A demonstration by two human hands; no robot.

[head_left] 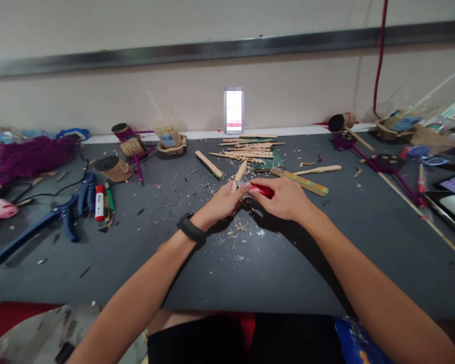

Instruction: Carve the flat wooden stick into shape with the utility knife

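My left hand (pixel 224 203) is closed around a pale wooden stick (pixel 240 173), whose tapered end points away from me. In my right hand (pixel 286 197) is a red-handled knife (pixel 262 190), its blade lying against the wood beside my left thumb. Curled wood shavings (pixel 239 230) are scattered on the grey table below both hands. Just beyond them lies a pile of carved wooden sticks (pixel 250 149). A strip of wood with a coloured face (pixel 301 182) rests close to my right hand, and a thin carved stick (pixel 318 170) lies behind it.
Blue pliers-like tools (pixel 66 215), a red-and-white marker (pixel 99 203) and purple yarn (pixel 36 156) occupy the left. Cups in cardboard holders (pixel 170 141) stand near the wall. A phone (pixel 453 186) and a long thin stick (pixel 424 218) lie on the right. A lit screen (pixel 234 110) stands at the back.
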